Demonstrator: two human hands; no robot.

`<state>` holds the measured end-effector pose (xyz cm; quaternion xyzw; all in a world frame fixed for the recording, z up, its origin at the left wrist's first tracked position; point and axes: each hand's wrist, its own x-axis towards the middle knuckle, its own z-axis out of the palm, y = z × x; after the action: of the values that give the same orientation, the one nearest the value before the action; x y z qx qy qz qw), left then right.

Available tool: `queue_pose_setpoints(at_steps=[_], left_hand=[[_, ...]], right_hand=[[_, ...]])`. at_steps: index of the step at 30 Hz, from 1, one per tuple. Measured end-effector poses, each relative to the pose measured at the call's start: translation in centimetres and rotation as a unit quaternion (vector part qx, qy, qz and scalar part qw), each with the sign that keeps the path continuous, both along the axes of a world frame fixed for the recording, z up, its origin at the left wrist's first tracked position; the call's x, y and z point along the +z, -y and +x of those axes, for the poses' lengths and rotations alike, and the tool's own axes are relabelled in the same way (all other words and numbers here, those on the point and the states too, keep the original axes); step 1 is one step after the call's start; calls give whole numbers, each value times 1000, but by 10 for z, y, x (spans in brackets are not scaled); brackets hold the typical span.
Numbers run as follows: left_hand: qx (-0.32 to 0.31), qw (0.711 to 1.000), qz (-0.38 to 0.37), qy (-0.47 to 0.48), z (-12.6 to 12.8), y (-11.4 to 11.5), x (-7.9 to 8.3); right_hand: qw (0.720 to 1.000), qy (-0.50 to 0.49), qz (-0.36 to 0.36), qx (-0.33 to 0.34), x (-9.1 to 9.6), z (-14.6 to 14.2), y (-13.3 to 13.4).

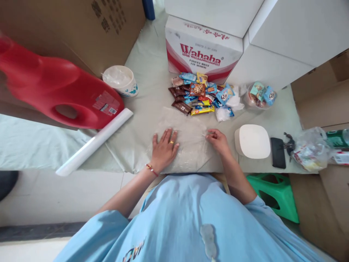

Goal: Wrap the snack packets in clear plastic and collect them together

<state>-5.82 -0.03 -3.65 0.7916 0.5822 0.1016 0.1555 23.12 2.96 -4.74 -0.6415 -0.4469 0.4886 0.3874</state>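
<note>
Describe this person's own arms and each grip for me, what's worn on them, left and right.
Both sleeves are short and light blue. The left grip is ungloved, with a gold-coloured ring on one finger and a red bracelet with gold-coloured and pale beads at the wrist. The right grip is ungloved too, with no bracelet visible.

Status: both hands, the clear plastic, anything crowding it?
Left hand flat on clear plastic; right hand pinching its right edge. Plastic wrinkled, lying on tablecloth. Snack pile close by its far edge.
</note>
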Motion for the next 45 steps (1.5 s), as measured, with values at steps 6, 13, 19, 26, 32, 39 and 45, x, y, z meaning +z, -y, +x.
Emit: queue_pose_setpoints(at_steps=[6, 13, 19, 26, 32, 39, 45], left_hand=[[-8, 1000, -11, 20, -3, 1, 4], [26, 998, 46, 36, -11, -8, 20], [-18, 1000, -2, 12, -35, -17, 3], [7, 1000, 6, 3, -25, -1, 1], [6, 1000, 12, -8, -26, -2, 1], [26, 1000, 11, -6, -21, 10, 1], [25, 999, 5, -23, -18, 12, 2]], right_hand=[[967, 216, 124, -61, 25, 22, -2], [876, 325, 242, 261, 32, -42, 43], [865, 305, 200, 345, 23, 11, 48], [844, 442, 268, 144, 84, 87, -82], [804, 472, 277, 231, 95, 94, -206], [782, 549, 275, 106, 101, 127, -181], [868, 355, 318, 137, 111, 55, -93]])
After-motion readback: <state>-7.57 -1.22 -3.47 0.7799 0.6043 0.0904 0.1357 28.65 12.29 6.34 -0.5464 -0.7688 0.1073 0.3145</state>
